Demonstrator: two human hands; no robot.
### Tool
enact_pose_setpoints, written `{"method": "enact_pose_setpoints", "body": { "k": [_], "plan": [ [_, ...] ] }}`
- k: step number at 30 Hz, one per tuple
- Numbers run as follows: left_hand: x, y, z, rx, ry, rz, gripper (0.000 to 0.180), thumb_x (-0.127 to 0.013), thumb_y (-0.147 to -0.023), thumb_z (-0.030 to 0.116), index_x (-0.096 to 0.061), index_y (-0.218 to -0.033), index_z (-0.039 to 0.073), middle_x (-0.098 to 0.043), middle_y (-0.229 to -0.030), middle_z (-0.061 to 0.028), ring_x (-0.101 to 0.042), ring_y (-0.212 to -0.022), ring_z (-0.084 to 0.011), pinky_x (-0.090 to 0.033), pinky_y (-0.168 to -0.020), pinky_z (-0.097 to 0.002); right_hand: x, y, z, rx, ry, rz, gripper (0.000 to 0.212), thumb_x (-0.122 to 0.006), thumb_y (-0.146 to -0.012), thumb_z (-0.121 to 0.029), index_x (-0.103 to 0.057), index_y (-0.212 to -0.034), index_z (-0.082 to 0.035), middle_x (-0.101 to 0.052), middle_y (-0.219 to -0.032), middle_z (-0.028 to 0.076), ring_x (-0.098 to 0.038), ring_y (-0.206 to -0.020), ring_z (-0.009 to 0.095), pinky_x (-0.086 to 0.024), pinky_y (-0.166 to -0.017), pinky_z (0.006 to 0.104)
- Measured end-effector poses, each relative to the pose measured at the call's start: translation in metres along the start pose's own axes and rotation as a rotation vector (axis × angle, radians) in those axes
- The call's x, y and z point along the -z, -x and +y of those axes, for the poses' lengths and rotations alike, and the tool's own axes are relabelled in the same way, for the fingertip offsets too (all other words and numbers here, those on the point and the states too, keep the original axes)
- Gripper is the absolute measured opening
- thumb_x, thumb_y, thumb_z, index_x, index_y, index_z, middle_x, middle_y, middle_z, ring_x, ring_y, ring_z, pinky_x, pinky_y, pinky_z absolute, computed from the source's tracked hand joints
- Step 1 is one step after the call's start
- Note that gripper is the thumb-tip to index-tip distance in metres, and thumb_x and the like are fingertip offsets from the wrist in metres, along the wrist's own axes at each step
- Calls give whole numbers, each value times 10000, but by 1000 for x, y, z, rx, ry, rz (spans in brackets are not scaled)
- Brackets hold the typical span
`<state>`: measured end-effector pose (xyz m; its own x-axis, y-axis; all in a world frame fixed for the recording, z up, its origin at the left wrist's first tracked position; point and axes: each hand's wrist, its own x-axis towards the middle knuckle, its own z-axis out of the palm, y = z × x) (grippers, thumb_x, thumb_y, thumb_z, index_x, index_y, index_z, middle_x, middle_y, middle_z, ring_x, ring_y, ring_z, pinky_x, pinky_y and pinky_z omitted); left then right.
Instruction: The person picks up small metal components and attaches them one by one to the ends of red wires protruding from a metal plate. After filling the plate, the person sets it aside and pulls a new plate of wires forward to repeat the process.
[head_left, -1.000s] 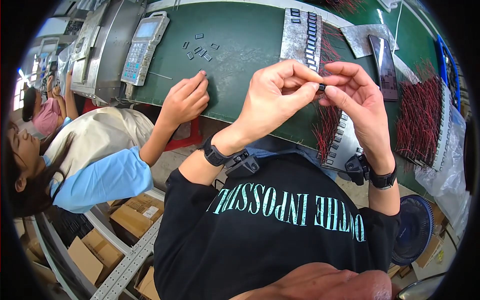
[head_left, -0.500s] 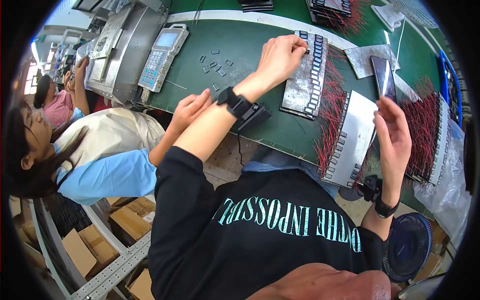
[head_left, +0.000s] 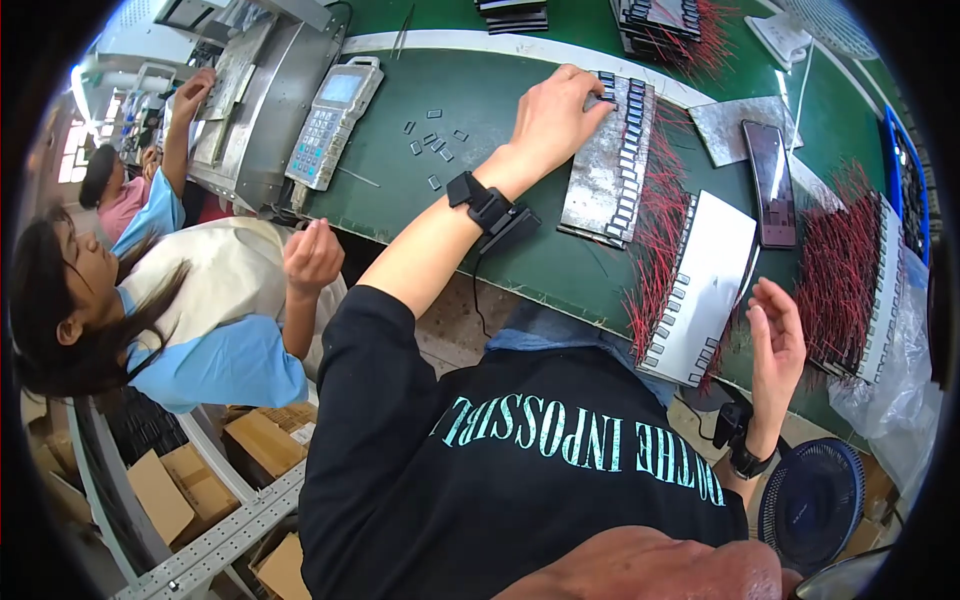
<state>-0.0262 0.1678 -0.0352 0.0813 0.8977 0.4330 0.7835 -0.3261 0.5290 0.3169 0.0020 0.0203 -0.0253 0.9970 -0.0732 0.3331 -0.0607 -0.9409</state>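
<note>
My left hand (head_left: 556, 118) is closed in a pinch at the top of a grey metal plate (head_left: 592, 185). A small dark rectangular piece (head_left: 608, 97) shows at its fingertips, partly hidden by them. Down the plate's right side runs a row of small framed rectangular pieces (head_left: 631, 150), with thin red wires (head_left: 662, 165) fanning out beyond. To the right, my right hand (head_left: 778, 345) hangs open and holds nothing, its fingers slightly curled and the thumb apart. Nearest to it are a phone (head_left: 769, 185) lying flat and a white plate (head_left: 712, 265) edged with similar pieces and red wires.
Several loose rectangular pieces (head_left: 436, 143) lie on the green table (head_left: 470, 90), near a grey keypad device (head_left: 335, 120). Another wired plate (head_left: 882, 290), a bare metal sheet (head_left: 738, 128) and a wired stack (head_left: 655, 25) are around. A co-worker (head_left: 215, 300) sits close on my left.
My right hand has drawn back toward me, away from the phone. My left hand has shifted slightly left and up, staying at the plate's top. The co-worker's hands have moved.
</note>
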Motion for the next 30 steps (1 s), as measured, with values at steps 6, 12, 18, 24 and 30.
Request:
{"method": "enact_pose_setpoints", "body": {
  "k": [6,12,18,24,30],
  "plan": [
    [-3,3,2,9,-47,2,294,-725,-872,315,-709,-1029,67,-693,-1053,-124,-678,-905,-331,-555,-789,-412,-16,32,-14,-31,110,-65,271,-640,-966,-30,-610,-1232,12,-603,-1046,36,-585,-954,101,-475,-862,234],
    [85,22,-23,-237,-137,35,360,-681,-893,381,-714,-1072,71,-678,-1146,-124,-587,-1161,-346,-440,-1024,-456,-22,41,-10,-69,205,-92,222,-662,-939,-20,-606,-1152,1,-539,-920,4,-511,-834,85,-447,-784,223],
    [127,91,-110,66,-74,-209,613,-544,-990,486,-476,-1475,117,-384,-1568,-178,-285,-1491,-346,-197,-1227,-465,-20,39,-3,-70,215,-73,203,-665,-936,-15,-601,-1129,-8,-539,-923,0,-514,-845,83,-434,-791,211],
    [88,140,-44,74,-330,-170,652,-507,-1007,480,-396,-1520,94,-335,-1586,-212,-268,-1491,-386,-183,-1229,-482,-26,41,8,-75,161,-111,208,-639,-971,-32,-580,-1170,-17,-521,-978,-28,-479,-867,44,-393,-784,181],
    [68,148,-21,238,-142,109,509,-522,-1015,401,-545,-1399,69,-483,-1478,-213,-356,-1434,-406,-249,-1198,-491,-30,33,19,-136,83,-119,214,-646,-969,-31,-578,-1172,-20,-535,-999,-25,-491,-898,46,-396,-813,176]
  ]
}}
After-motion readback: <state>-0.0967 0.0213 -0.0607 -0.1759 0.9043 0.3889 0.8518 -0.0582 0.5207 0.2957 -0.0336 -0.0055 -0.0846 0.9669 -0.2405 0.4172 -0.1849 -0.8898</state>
